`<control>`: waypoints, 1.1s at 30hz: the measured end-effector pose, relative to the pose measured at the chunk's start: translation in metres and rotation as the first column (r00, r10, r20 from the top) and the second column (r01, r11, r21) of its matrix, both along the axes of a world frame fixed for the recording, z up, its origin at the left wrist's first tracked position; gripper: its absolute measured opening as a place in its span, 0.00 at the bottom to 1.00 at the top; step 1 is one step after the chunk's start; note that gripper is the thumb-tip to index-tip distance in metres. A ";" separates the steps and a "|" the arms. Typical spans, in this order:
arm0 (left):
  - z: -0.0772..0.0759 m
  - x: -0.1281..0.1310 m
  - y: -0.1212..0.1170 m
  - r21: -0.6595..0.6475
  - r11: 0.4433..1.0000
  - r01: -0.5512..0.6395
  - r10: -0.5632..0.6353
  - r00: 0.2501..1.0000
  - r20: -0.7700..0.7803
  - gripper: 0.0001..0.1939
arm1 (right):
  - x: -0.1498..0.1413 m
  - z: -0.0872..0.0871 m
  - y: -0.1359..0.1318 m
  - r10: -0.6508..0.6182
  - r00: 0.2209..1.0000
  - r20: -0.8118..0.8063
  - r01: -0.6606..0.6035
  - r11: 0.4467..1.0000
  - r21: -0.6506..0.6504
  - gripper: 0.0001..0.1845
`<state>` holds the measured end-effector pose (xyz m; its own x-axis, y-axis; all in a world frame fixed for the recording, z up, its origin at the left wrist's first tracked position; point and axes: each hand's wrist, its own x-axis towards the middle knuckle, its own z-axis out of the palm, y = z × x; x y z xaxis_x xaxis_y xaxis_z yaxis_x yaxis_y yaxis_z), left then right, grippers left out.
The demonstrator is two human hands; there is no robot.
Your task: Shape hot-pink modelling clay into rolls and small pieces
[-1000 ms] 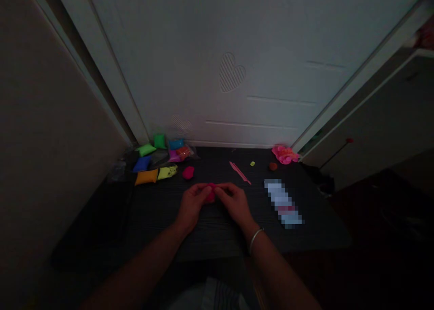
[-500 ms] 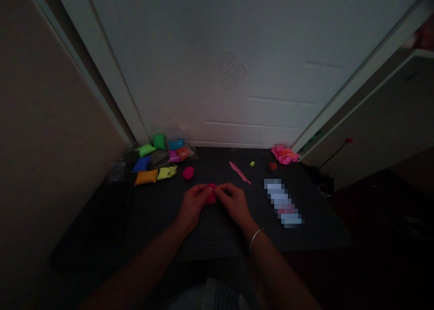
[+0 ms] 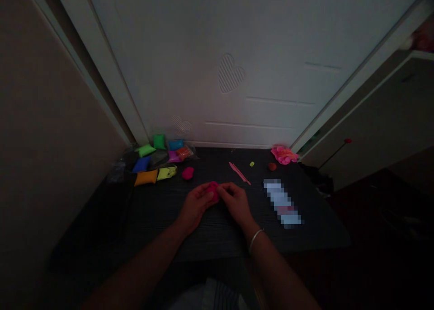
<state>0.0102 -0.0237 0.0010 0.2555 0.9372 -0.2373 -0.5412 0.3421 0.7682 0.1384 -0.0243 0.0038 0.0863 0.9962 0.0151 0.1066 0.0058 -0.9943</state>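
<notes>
Between my hands, above the dark table (image 3: 217, 237), is a flattened piece of pink modelling clay (image 3: 213, 190). My left hand (image 3: 195, 206) grips it from the left, thumb across its face. My right hand (image 3: 235, 201) pinches its right edge between thumb and fingers; a bracelet circles that wrist. A second lump of pink clay (image 3: 187, 173) lies just beyond my left hand. Past my right hand rest pink modelling tools (image 3: 239, 173), a small yellow bit (image 3: 252, 164) and a brown lump (image 3: 272, 166).
Several clay packets lie at the back left, among them an orange packet (image 3: 146, 177) and a green packet (image 3: 159, 141). A pink flower-like piece (image 3: 285, 155) sits at the back right. On the right lies a blurred-out flat object (image 3: 282, 204). A white door panel (image 3: 190, 66) stands behind the table.
The pink clay in my hands has turned so that more of its flat face shows. My left thumb has shifted lower on it, and my right fingers have moved slightly right.
</notes>
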 end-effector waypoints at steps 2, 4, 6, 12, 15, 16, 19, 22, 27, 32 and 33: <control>0.001 0.000 0.000 -0.003 1.000 0.005 -0.005 1.000 -0.004 0.15 | 0.000 0.000 0.000 0.003 1.000 -0.006 -0.003 1.000 -0.003 0.11; 0.002 -0.001 0.000 -0.008 1.000 -0.001 0.001 1.000 -0.011 0.14 | 0.001 0.000 -0.001 0.000 1.000 -0.010 0.000 1.000 -0.001 0.12; 0.003 -0.001 0.000 -0.009 1.000 -0.013 0.013 1.000 -0.015 0.15 | 0.001 0.001 -0.001 -0.020 1.000 -0.017 0.020 1.000 -0.013 0.14; 0.002 -0.001 0.000 -0.007 0.999 -0.036 0.036 0.999 -0.035 0.15 | 0.001 0.004 -0.001 -0.042 0.998 -0.036 0.041 0.999 -0.028 0.13; 0.003 0.000 0.001 -0.034 0.999 -0.041 0.038 0.997 -0.068 0.14 | 0.001 0.003 0.000 -0.015 1.000 -0.013 0.015 1.000 0.002 0.10; 0.003 0.000 0.001 -0.038 0.998 -0.042 0.039 0.996 -0.079 0.14 | 0.001 0.002 0.000 -0.008 1.000 0.012 0.007 1.000 0.011 0.10; 0.002 0.001 0.001 -0.031 0.997 -0.067 0.063 0.991 -0.119 0.13 | 0.001 0.002 0.000 0.006 0.993 0.121 -0.013 0.998 0.062 0.10; 0.001 0.002 0.001 -0.009 0.994 -0.109 0.106 0.979 -0.176 0.13 | 0.002 0.003 -0.001 0.014 0.970 0.241 -0.052 0.987 0.151 0.09; 0.001 0.002 0.001 0.020 0.991 -0.130 0.130 0.950 -0.283 0.13 | 0.002 0.007 -0.003 0.033 0.924 0.380 -0.132 0.963 0.237 0.10; 0.004 0.002 0.002 0.020 0.985 -0.169 0.168 0.950 -0.264 0.13 | 0.002 0.005 -0.001 -0.014 0.938 0.345 -0.078 0.965 0.252 0.10; 0.005 0.001 0.002 0.014 0.984 -0.179 0.177 0.954 -0.243 0.13 | 0.003 0.005 -0.001 -0.028 0.944 0.328 -0.056 0.968 0.246 0.10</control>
<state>0.0116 -0.0217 0.0057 0.0185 0.9601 -0.2790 -0.3916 0.2637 0.8815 0.1410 -0.0254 0.0083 0.0204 0.9577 0.2870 0.4224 0.2519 -0.8707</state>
